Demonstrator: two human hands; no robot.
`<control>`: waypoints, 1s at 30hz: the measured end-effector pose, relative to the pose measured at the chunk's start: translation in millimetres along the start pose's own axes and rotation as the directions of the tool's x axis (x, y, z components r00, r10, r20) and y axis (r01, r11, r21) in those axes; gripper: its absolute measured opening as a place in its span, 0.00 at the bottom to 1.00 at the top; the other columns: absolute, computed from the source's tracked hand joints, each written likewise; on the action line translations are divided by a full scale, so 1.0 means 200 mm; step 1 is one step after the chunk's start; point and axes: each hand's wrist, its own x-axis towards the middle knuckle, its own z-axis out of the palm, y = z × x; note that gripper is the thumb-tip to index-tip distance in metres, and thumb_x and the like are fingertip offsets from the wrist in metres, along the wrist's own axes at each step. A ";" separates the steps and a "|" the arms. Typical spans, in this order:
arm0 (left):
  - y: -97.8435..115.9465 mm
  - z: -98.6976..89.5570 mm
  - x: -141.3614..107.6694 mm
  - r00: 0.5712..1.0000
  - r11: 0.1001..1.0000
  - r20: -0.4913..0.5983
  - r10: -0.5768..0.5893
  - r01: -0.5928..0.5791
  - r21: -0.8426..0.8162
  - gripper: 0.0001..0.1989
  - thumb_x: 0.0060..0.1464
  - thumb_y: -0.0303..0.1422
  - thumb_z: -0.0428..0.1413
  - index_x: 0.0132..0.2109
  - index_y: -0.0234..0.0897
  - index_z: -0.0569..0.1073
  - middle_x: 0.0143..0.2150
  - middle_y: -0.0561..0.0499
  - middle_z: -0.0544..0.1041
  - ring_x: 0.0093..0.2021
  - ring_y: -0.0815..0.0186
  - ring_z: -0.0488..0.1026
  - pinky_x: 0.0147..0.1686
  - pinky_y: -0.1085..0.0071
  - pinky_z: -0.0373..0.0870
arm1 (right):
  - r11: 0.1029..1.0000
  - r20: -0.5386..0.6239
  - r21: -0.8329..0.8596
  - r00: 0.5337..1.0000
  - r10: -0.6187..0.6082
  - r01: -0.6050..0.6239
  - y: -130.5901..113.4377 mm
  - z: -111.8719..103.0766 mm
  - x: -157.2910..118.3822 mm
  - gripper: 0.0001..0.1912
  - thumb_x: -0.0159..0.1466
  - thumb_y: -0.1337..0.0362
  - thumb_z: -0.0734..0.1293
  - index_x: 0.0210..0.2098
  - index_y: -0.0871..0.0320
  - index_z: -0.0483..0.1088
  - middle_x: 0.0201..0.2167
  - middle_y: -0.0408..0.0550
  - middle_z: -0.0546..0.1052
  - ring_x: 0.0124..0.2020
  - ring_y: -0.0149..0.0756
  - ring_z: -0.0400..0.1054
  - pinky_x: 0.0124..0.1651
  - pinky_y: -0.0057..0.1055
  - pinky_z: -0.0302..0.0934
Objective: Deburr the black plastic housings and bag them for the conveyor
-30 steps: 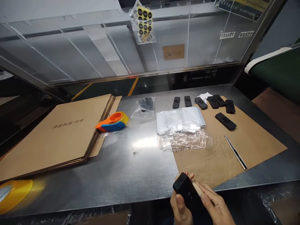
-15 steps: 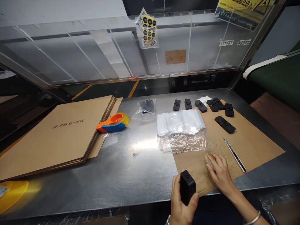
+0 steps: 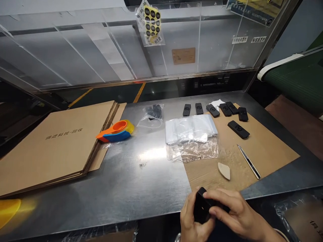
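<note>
A black rectangular device (image 3: pixel 201 205) is held over the front edge of the workbench. Wrapped round its left side is my left hand (image 3: pixel 193 222). The thumb and fingers of my right hand (image 3: pixel 233 208) pinch the device from the right; part of it is hidden behind them. Just beyond my hands, a beige wedge-shaped pad (image 3: pixel 224 171) lies on the brown cardboard sheet (image 3: pixel 267 148). To its right rests a slim cutter knife (image 3: pixel 248 161). Further back are several similar black devices, one of them (image 3: pixel 238 129) lying apart on the cardboard.
Clear plastic bags (image 3: pixel 191 129) lie mid-bench. Left of them are a small bag with dark contents (image 3: pixel 154 114), an orange and blue tape dispenser (image 3: pixel 117 131) and stacked cardboard (image 3: pixel 60 141). A transparent panel (image 3: pixel 83 53) stands behind the metal bench (image 3: pixel 121 191).
My right hand has left the beige pad on the cardboard and moved down and left to the black device, now gripped by both hands. The view has shifted slightly.
</note>
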 end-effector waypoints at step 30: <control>0.11 -0.14 0.13 0.730 0.678 0.560 -0.393 0.641 -0.360 0.21 0.50 0.36 0.58 0.52 0.38 0.70 0.50 0.42 0.73 0.52 0.53 0.68 0.53 0.59 0.62 | 0.637 0.133 0.676 0.911 0.390 -0.371 0.19 0.05 -0.02 0.14 0.60 0.58 0.66 0.41 0.60 0.67 0.22 0.42 0.72 0.18 0.25 0.67 0.20 0.20 0.63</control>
